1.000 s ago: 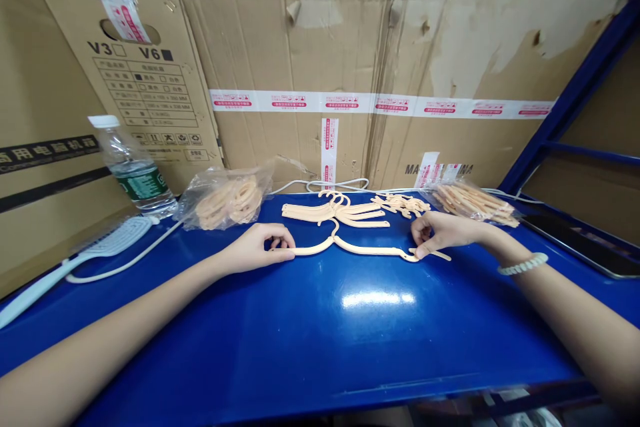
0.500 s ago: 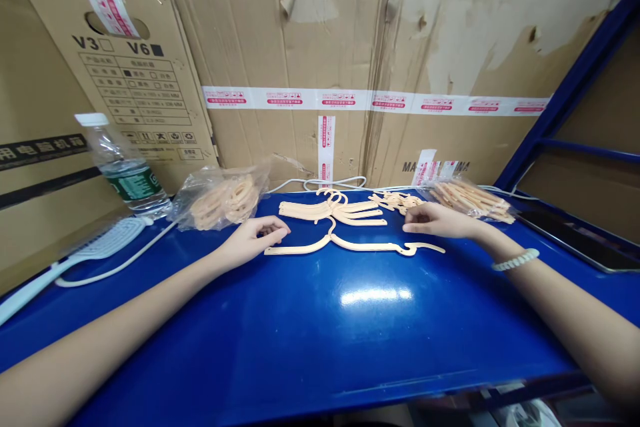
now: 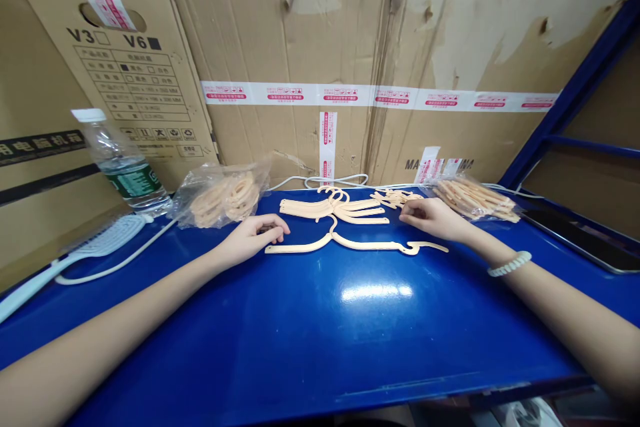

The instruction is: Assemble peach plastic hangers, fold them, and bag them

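Note:
On the blue table a cream plastic hanger (image 3: pixel 367 243) lies flat, its two arms spread from a hook in the middle. A small hooked piece with a straight bar (image 3: pixel 425 248) adjoins its right end. My left hand (image 3: pixel 254 238) rests by the hanger's left tip, fingers loosely curled, with nothing visible in them. My right hand (image 3: pixel 435 219) is above the right end, thumb and fingers curled together; I see nothing held. Behind the hanger several similar hangers (image 3: pixel 305 208) lie stacked with hooks overlapping. A heap of small cream pieces (image 3: pixel 393 197) lies beyond my right hand.
Clear bags of cream parts lie at the back left (image 3: pixel 220 200) and back right (image 3: pixel 473 199). A water bottle (image 3: pixel 133 177), a pale hairbrush (image 3: pixel 107 240) and a white cable (image 3: pixel 120 270) are at left. A dark phone (image 3: pixel 580 240) lies right. Cardboard (image 3: pixel 295 33) walls the back.
My right hand has shifted slightly left and up. My left hand stays about where it was, its fingers a little more curled. The view has moved slightly; the hangers lie as before.

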Demonstrator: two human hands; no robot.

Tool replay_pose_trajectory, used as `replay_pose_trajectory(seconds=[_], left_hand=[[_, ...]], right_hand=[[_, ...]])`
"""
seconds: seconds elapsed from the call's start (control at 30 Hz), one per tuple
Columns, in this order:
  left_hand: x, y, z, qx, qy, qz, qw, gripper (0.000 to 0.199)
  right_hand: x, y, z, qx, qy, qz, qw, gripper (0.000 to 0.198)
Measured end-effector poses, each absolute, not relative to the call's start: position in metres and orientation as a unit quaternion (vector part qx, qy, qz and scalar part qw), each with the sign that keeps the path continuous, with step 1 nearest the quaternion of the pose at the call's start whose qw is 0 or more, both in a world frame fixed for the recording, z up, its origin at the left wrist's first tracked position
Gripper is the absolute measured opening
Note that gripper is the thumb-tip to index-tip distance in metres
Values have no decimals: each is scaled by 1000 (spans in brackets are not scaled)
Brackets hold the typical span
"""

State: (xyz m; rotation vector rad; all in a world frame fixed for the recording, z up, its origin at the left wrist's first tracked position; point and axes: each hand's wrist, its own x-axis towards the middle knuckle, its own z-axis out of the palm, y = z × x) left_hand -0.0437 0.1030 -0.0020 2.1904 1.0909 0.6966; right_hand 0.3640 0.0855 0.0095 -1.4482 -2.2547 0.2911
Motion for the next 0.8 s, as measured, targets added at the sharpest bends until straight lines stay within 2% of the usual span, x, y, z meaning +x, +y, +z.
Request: replay_pose_trajectory(seconds=[0.8], left_hand=[[-42,103,-3,820,427,268,272,30]], right_hand=[[359,84,7,-500,-824,57,260,24]])
